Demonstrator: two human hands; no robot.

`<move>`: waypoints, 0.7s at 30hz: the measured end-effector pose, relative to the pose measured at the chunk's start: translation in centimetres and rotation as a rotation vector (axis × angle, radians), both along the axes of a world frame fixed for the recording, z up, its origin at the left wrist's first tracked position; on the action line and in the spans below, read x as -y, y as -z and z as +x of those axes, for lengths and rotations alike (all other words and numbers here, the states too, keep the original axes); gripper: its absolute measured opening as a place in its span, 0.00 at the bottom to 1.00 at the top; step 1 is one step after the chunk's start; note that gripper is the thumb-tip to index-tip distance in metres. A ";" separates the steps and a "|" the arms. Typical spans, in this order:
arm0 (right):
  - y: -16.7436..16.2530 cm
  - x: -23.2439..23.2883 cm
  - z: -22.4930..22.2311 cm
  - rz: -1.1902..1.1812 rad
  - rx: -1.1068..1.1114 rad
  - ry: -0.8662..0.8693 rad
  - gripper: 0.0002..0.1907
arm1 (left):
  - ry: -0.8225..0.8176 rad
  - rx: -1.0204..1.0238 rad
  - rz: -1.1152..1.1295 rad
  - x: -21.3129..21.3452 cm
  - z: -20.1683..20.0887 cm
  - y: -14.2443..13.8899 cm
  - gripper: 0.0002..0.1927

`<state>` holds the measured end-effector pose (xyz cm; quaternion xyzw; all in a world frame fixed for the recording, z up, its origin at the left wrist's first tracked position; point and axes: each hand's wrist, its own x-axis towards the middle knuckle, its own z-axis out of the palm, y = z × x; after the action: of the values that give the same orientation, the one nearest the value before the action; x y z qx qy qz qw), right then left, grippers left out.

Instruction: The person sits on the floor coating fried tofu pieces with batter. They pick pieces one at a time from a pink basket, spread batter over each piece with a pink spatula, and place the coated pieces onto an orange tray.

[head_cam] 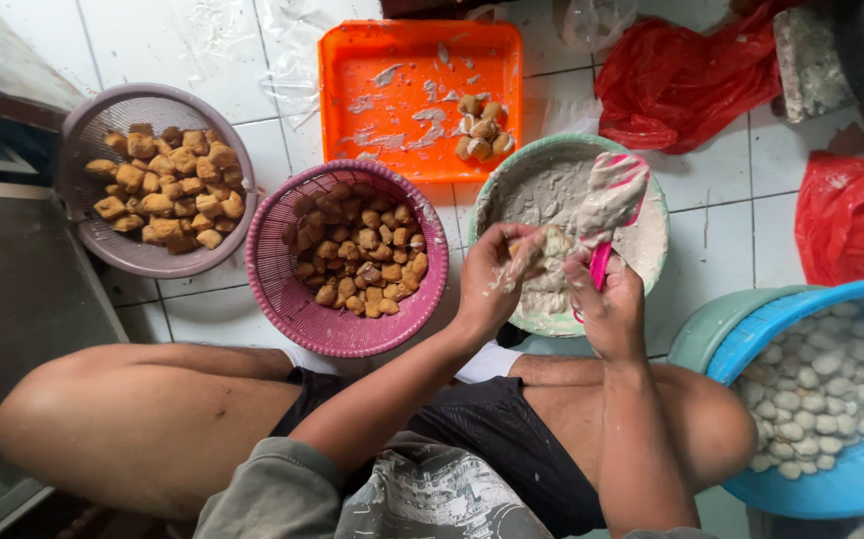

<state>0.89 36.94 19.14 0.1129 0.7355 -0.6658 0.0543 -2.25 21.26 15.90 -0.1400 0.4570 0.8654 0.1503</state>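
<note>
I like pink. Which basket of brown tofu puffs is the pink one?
The pink basket nearest the left hand; the other basket, farther left, is greyish purple.

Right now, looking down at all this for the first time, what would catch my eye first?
Probably the two paste-smeared hands at the centre: the left hand holds a tofu puff over the green bowl of grey paste, and the right hand grips a pink spatula loaded with it. Next, the bright orange tray above with a few filled pieces, and the pink basket heaped with brown puffs at their left.
</note>
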 end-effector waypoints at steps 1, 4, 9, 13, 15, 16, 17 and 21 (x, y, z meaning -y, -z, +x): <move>-0.1 0.2 0.2 -0.022 0.015 -0.013 0.10 | -0.031 -0.003 -0.118 0.3 -0.6 -0.6 0.17; -0.3 0.6 0.5 -0.068 0.039 -0.055 0.21 | -0.085 -0.104 -0.372 0.9 -1.6 -2.6 0.16; -0.2 1.3 0.5 0.030 -0.010 0.004 0.18 | -0.044 -0.166 -0.260 1.1 -0.8 -5.4 0.21; -1.1 1.1 0.3 0.325 -0.246 -0.072 0.15 | 0.023 -0.208 0.034 2.1 0.1 -6.0 0.29; -1.7 1.0 0.1 0.467 -0.396 -0.086 0.14 | 0.057 -0.261 0.213 2.7 0.2 -5.8 0.32; -2.0 1.1 0.0 0.495 -0.380 -0.060 0.14 | 0.079 -0.271 0.277 3.0 0.2 -5.6 0.32; -2.3 1.1 -0.1 0.523 -0.364 -0.033 0.14 | 0.100 -0.280 0.340 3.2 0.1 -5.5 0.33; -3.2 1.5 0.0 0.713 -0.319 0.044 0.14 | 0.091 -0.259 0.165 3.6 -1.0 -5.0 0.36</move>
<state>0.86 35.44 22.30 0.0352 0.9174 -0.3786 -0.1177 -3.22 17.66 20.91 0.0066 0.4058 0.9032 0.1400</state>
